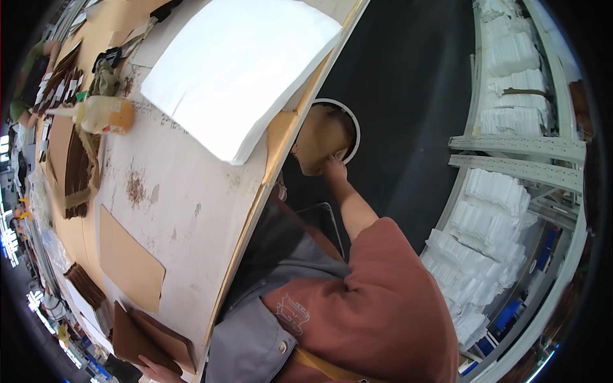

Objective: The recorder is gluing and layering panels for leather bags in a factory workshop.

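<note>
My right arm reaches down beside the table to a round white-rimmed bin. There my right hand is closed at the lower edge of a tan sheet lying over the bin's mouth; its fingertips are partly hidden. At the near left corner of the table, my left hand has its fingers closed on the lower edge of a dark brown panel. A second brown panel leans against it, forming a folded shape. The left forearm is out of sight.
A thick white sheet stack overhangs the table edge. A tan sheet, a squeeze bottle and brown stacks lie left. Metal shelving with white bundles stands right. Another person's arm shows far left.
</note>
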A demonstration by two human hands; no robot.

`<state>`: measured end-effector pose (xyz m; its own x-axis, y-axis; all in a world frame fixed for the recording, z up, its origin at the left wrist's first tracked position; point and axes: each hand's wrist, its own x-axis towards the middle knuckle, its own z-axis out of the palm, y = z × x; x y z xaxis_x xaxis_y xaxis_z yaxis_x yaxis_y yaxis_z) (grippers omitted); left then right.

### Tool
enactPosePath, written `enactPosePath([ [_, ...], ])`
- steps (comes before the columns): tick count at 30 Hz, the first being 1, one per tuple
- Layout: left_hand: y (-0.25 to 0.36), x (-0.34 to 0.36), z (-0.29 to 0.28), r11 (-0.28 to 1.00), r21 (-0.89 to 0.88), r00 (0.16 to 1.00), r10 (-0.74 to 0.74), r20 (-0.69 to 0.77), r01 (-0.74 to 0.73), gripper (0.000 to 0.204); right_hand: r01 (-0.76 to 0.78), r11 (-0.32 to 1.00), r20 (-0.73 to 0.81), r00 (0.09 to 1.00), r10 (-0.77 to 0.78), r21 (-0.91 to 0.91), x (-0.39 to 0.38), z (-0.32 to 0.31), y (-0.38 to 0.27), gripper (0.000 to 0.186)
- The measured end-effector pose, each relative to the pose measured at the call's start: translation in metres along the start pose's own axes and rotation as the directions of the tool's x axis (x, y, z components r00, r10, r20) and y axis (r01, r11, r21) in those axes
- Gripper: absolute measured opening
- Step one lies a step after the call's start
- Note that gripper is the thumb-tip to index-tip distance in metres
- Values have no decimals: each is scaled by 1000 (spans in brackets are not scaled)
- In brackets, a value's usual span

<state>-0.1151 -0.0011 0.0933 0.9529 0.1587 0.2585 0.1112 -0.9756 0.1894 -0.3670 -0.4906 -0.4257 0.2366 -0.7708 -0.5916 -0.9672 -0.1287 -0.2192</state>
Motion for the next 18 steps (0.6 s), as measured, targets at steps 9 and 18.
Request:
enactPosePath([
  [9, -95, 32, 11, 984, -110, 989, 144, 16, -141, 44, 88, 933, 374, 926, 52, -348, 64, 6, -22, 43],
  [18, -84, 23, 25, 981, -189, 1000, 30, 5, -28, 44, 364, 373, -82, 613, -786, -853, 30, -3, 44, 38],
])
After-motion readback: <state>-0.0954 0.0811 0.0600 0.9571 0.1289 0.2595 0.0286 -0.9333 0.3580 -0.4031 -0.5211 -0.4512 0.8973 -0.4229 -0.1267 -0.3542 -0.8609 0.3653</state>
